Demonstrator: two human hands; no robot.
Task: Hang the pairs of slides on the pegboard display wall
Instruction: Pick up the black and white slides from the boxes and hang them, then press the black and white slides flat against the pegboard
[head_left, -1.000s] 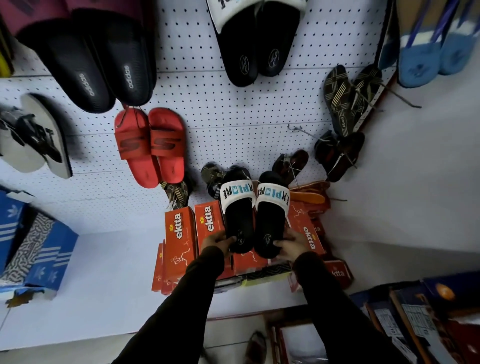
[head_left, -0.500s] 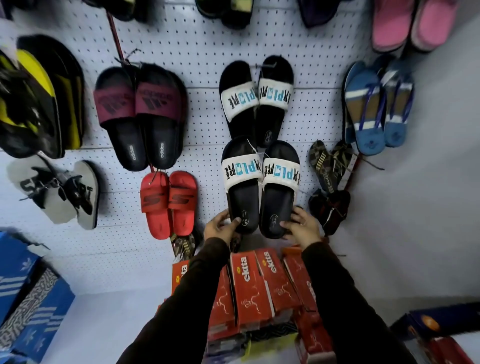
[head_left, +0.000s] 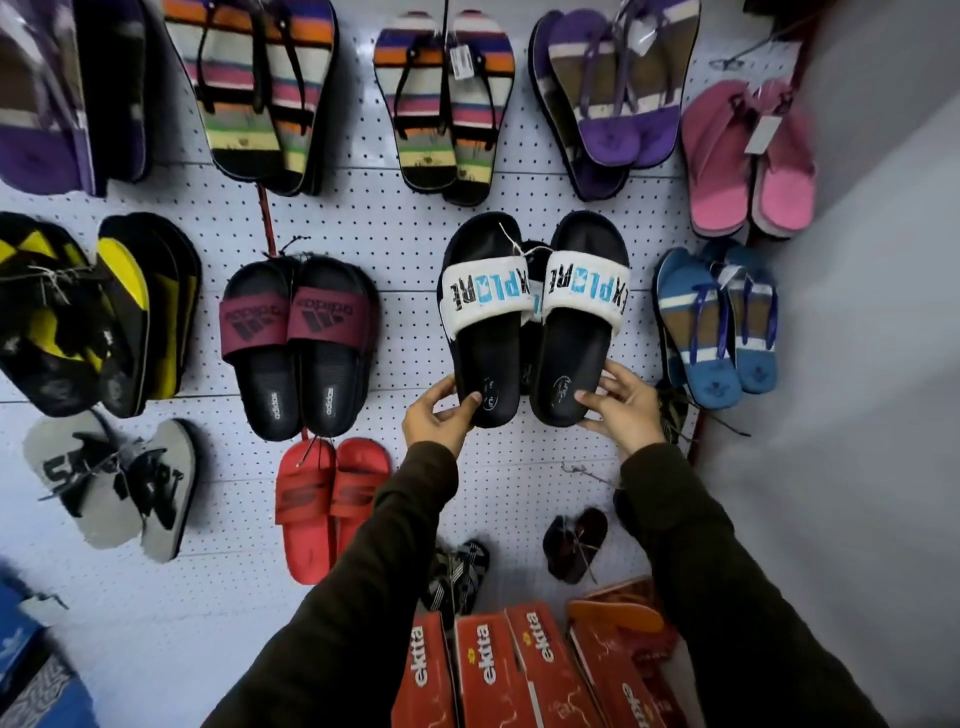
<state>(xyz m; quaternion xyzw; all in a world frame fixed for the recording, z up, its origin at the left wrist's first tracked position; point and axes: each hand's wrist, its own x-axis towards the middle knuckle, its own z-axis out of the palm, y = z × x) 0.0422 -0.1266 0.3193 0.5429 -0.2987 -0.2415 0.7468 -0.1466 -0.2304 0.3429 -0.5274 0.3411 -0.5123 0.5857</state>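
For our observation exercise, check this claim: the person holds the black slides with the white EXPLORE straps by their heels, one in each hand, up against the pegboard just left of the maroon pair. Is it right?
One detail is wrong. In the head view, the EXPLORE slides, held at the heels by the left hand and right hand, are right of the maroon pair, not left. The rest stands.

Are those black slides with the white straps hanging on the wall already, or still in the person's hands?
Still held: the left hand and right hand grip the slides' heels. A hook cannot be seen.

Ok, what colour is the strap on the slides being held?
White, with black and light-blue lettering, on the black slides; the head view shows it.
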